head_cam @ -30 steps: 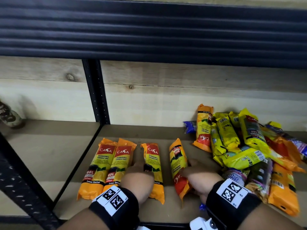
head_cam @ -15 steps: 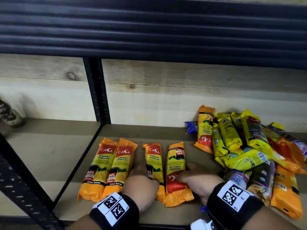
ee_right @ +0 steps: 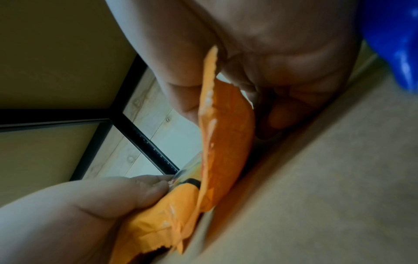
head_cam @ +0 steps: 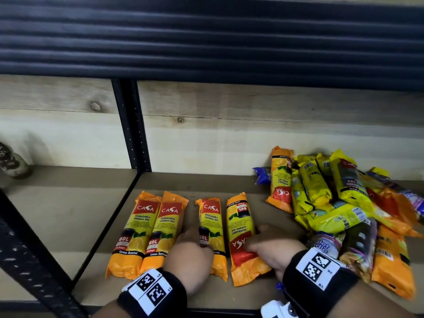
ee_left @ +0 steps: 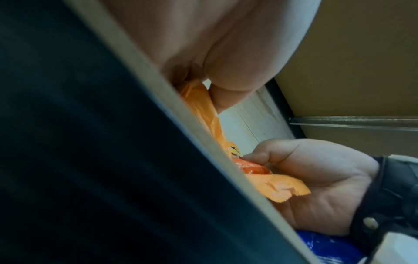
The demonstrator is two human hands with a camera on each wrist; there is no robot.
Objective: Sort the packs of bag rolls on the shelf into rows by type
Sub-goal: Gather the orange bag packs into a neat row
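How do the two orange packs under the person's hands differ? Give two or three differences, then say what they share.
The third pack, gripped by the left hand, has its red CASA end towards the wall; the fourth pack, held by the right hand, is reversed, its print upside down. The fourth reaches nearer the shelf's front edge. Both are orange 60L packs lying flat, side by side.

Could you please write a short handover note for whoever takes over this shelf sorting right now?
Left hand: grips the third orange pack in the row, low on its left side.
Right hand: grips the fourth orange pack at its near end; this one lies label upside down relative to the others.
Done: four orange 60L packs lie side by side at the front of the shelf; the two leftmost packs touch each other.
Left: close the gaps in the row, then sort the mixed pile of yellow, orange and other packs at the right into rows.
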